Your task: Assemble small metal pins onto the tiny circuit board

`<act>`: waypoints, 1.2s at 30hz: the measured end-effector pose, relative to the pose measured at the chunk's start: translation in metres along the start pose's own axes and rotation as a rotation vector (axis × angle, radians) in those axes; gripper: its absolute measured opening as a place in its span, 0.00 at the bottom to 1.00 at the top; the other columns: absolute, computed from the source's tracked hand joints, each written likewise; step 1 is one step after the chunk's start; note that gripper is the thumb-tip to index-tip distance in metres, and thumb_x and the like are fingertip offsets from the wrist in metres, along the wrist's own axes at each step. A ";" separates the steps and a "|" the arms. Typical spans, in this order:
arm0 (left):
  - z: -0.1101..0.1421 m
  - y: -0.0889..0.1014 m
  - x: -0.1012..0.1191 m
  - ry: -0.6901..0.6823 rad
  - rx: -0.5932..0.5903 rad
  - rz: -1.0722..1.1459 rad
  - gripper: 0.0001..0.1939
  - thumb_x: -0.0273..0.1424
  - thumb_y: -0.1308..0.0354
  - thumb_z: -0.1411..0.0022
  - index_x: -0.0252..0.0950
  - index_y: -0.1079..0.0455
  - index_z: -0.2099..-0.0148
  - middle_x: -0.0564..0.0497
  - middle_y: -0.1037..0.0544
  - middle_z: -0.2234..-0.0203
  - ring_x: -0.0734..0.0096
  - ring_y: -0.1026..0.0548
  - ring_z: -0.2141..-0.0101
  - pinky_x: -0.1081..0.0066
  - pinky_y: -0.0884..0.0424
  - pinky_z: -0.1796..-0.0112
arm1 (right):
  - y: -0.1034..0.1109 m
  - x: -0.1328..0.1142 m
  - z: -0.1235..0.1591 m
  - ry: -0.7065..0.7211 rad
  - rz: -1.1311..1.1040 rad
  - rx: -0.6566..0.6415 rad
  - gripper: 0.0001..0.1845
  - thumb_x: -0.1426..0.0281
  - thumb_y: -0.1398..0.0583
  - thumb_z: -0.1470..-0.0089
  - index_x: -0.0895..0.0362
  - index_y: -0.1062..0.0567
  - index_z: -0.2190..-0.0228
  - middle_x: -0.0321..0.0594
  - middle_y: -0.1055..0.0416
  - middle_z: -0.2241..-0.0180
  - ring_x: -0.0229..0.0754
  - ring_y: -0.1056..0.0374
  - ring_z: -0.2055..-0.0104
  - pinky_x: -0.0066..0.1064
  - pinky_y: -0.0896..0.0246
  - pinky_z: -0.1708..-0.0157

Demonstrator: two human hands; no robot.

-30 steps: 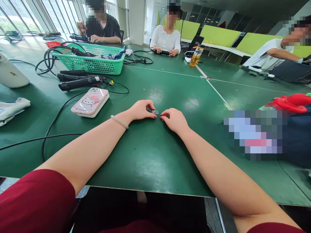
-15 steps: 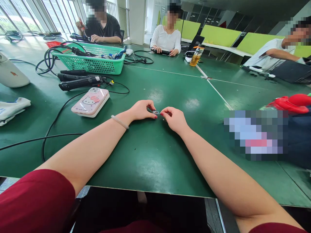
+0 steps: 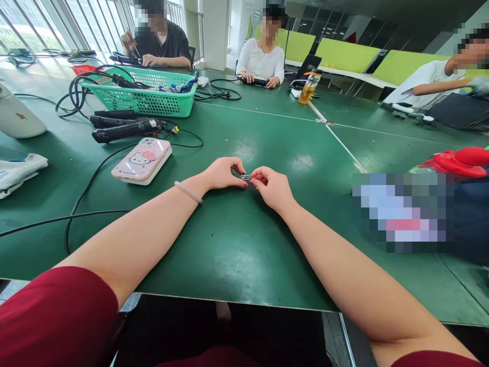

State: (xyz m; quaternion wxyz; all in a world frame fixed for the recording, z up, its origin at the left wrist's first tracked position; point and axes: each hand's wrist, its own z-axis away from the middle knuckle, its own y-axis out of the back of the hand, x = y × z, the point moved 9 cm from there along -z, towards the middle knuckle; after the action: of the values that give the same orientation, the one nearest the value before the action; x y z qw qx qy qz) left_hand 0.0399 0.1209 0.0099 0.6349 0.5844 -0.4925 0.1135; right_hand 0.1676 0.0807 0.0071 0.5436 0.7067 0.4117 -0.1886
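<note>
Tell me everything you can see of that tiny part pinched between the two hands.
The small part is flat and roughly square, dark with pale silvery specks, perhaps a little circuit board; finer detail is too small to tell. It lies about level, just above the green table. The left hand pinches its left edge and the right hand its right edge, fingertips meeting around it. Nothing else touches it.

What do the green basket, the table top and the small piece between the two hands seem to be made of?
Green basket: likely moulded plastic, given its regular lattice walls and even colour. Table top: a smooth green mat or laminate, semi-gloss, since it mirrors the window light. Small piece, pinched by the left hand and right hand: dark with pale specks, too small to tell.
</note>
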 end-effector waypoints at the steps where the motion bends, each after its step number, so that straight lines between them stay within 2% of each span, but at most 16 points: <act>1: 0.000 0.000 0.000 -0.003 0.000 0.000 0.16 0.36 0.30 0.60 0.35 0.30 0.70 0.51 0.24 0.70 0.69 0.29 0.67 0.68 0.35 0.63 | 0.000 -0.002 0.000 0.017 0.030 0.001 0.04 0.69 0.40 0.47 0.55 0.27 0.67 0.35 0.27 0.71 0.36 0.33 0.71 0.29 0.38 0.65; 9: 0.000 -0.001 0.002 -0.027 -0.013 0.069 0.17 0.37 0.30 0.61 0.33 0.31 0.71 0.51 0.25 0.71 0.71 0.30 0.68 0.68 0.34 0.63 | -0.001 -0.011 0.001 0.088 0.170 -0.021 0.05 0.69 0.41 0.45 0.55 0.26 0.66 0.36 0.25 0.68 0.38 0.32 0.67 0.29 0.39 0.64; 13: 0.000 -0.004 0.000 -0.013 -0.037 0.240 0.19 0.36 0.30 0.61 0.32 0.33 0.71 0.51 0.25 0.72 0.73 0.29 0.69 0.68 0.34 0.64 | 0.004 -0.021 0.003 0.130 0.251 0.027 0.07 0.67 0.42 0.44 0.55 0.24 0.66 0.37 0.25 0.67 0.39 0.32 0.67 0.29 0.39 0.65; 16: -0.001 -0.005 -0.005 0.028 -0.048 0.397 0.19 0.34 0.29 0.61 0.31 0.34 0.70 0.50 0.25 0.73 0.75 0.28 0.71 0.68 0.33 0.66 | 0.008 -0.026 0.004 0.171 0.256 0.057 0.09 0.68 0.43 0.43 0.53 0.22 0.65 0.37 0.24 0.65 0.40 0.30 0.63 0.31 0.38 0.62; 20: -0.001 -0.004 -0.009 0.068 -0.031 0.470 0.20 0.32 0.29 0.62 0.31 0.34 0.69 0.49 0.24 0.73 0.74 0.27 0.70 0.68 0.33 0.65 | 0.011 -0.014 0.002 0.105 0.195 -0.047 0.15 0.74 0.47 0.42 0.52 0.22 0.61 0.36 0.24 0.62 0.39 0.30 0.62 0.31 0.37 0.60; 25: -0.001 -0.004 -0.011 0.089 -0.023 0.438 0.20 0.31 0.29 0.62 0.30 0.34 0.70 0.48 0.23 0.71 0.74 0.27 0.70 0.68 0.33 0.64 | 0.011 0.007 0.004 -0.053 0.369 -0.221 0.07 0.65 0.37 0.50 0.53 0.22 0.67 0.35 0.26 0.70 0.39 0.33 0.68 0.30 0.41 0.69; 28: -0.001 -0.004 -0.011 0.089 -0.018 0.422 0.19 0.31 0.29 0.62 0.30 0.34 0.69 0.49 0.24 0.72 0.74 0.27 0.70 0.68 0.33 0.64 | 0.004 0.010 0.007 -0.108 0.405 -0.304 0.04 0.67 0.37 0.49 0.54 0.25 0.71 0.33 0.29 0.74 0.36 0.36 0.71 0.28 0.45 0.72; 32: -0.001 -0.005 -0.011 0.098 -0.022 0.431 0.18 0.30 0.29 0.61 0.30 0.34 0.69 0.49 0.24 0.72 0.74 0.27 0.70 0.68 0.33 0.64 | -0.004 0.004 0.007 -0.075 0.409 -0.318 0.03 0.71 0.39 0.48 0.55 0.27 0.74 0.33 0.29 0.73 0.35 0.37 0.72 0.27 0.46 0.72; 36: 0.000 -0.004 -0.009 0.105 -0.021 0.411 0.18 0.29 0.30 0.60 0.30 0.34 0.69 0.49 0.24 0.73 0.76 0.28 0.71 0.69 0.33 0.65 | -0.006 -0.001 0.009 -0.013 0.395 -0.350 0.01 0.72 0.39 0.48 0.55 0.27 0.71 0.32 0.30 0.74 0.34 0.38 0.71 0.26 0.47 0.71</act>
State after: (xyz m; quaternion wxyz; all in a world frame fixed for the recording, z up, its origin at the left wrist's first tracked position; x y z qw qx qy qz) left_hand 0.0383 0.1238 0.0001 0.6294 0.4582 -0.5686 0.2657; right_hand 0.1638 0.0725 0.0013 0.6866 0.6673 0.2885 -0.0094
